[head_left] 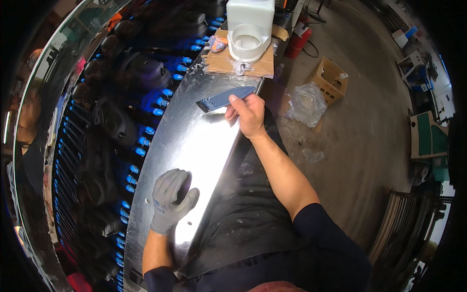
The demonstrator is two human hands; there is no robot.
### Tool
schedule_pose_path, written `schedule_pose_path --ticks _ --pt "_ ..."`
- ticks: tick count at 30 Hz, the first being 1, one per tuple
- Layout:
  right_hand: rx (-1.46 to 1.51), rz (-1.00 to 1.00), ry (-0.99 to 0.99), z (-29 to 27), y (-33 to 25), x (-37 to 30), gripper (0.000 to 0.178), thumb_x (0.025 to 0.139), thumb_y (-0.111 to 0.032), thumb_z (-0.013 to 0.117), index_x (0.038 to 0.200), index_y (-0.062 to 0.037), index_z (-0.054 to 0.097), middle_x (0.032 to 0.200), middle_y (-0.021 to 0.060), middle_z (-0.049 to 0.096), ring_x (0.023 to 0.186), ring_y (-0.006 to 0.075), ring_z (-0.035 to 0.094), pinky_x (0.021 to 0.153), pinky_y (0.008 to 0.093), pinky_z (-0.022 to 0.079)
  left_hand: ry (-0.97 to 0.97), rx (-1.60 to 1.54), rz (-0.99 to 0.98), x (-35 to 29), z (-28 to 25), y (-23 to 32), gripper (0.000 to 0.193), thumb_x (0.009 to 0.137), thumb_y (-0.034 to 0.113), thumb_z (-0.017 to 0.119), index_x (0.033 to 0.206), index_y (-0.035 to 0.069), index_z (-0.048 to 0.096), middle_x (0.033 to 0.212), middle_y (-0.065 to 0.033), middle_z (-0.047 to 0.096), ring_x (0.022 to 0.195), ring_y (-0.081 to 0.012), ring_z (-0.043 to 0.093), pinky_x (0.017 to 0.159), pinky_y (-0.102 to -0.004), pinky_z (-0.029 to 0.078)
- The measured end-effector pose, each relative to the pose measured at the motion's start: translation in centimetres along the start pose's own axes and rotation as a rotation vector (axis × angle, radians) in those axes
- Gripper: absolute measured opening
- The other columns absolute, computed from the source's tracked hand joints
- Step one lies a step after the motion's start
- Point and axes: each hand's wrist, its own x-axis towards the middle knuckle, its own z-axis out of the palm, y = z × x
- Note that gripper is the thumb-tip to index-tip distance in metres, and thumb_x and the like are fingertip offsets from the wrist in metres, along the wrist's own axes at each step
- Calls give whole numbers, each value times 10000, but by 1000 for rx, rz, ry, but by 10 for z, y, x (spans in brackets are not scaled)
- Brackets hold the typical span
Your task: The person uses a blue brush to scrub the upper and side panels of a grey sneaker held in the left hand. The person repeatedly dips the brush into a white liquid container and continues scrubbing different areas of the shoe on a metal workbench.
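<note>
My bare right hand point(249, 113) pinches a flat blue brush point(226, 99) by its handle, between thumb and fingers. Short dark bristles at the brush's left end hover over or touch the shiny metal ledge point(168, 119); which of the two I cannot tell. Lower down, my left hand point(171, 199) wears a grey glove and is above the same ledge, fingers curled and thumb apart, with nothing visible in it. Beyond the brush, a white plastic container point(250, 19) with a round white cup point(245, 43) at its front stands on cardboard point(259, 66).
Along the ledge's left side runs a machine with blue fittings point(150, 130) and dark moulded pieces point(114, 119). On the floor at right are an open cardboard box point(332, 80), a clear plastic bag point(309, 104) and a red cylinder point(297, 41). Metal racks point(406, 228) stand farther right.
</note>
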Motion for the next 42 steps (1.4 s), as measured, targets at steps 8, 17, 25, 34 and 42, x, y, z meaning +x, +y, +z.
schedule_pose_path --ticks 8,17,25,34,42 --pt "-31 9 7 -4 8 11 269 1017 -198 678 897 41 704 699 116 713 553 151 656 522 266 526 8 -101 -135 -9 4 -6 424 765 191 835 1138 36 705 1115 -145 728 1070 -365 689 972 -461 536" --pt "-32 -8 21 -2 13 24 264 1005 -203 696 903 40 680 696 120 704 533 160 652 488 272 533 110 -33 18 6 2 0 277 724 124 761 956 13 657 906 -149 674 873 -347 677 812 -430 550" --pt "-89 42 2 -9 16 28 275 1010 -210 692 902 41 668 693 122 694 522 163 642 498 271 535 59 -120 -60 5 3 1 220 728 131 712 882 30 592 801 -158 545 752 -363 572 715 -447 486" --pt "-86 24 32 -12 21 19 274 1032 -190 664 902 52 673 682 122 692 527 163 644 506 270 538 94 -151 -65 6 4 -3 201 728 141 710 836 47 570 760 -147 532 729 -364 567 696 -449 483" --pt "-54 35 45 -17 21 18 287 1020 -200 672 924 69 693 704 115 705 556 154 669 525 265 552 93 -205 -42 6 9 -14 260 746 175 755 920 22 638 768 -144 589 715 -364 606 691 -454 512"
